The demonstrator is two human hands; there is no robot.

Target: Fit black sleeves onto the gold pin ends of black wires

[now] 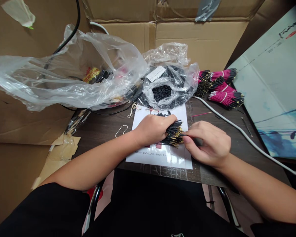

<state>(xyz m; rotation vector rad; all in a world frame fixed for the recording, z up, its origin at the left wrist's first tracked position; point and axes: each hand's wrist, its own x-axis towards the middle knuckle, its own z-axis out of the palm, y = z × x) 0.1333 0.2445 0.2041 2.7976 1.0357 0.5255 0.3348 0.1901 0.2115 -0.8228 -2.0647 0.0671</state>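
Observation:
My left hand (153, 129) is wrapped around a thick bundle of wires (174, 133) with gold metal tips, many of them covered by black sleeves. The tips point right, towards my right hand (208, 143). Thumb and forefinger of that hand pinch a small black sleeve (184, 134) at the tip ends of the bundle. Whether the sleeve sits on a tip is too small to tell. Beneath both lies a printed white sheet (138, 157) in a glossy cover. Behind the bundle, an opened clear plastic bag (148, 93) holds many loose black sleeves (162, 93).
Banded bundles of pink wires (222, 97) lie at the back right. A white cable (232, 121) crosses the right side. Large clear plastic (71, 85) spreads over the left. Rubber bands (121, 130) and a loose pink wire (201, 114) lie on the dark table (101, 126). Cardboard (199, 42) stands behind.

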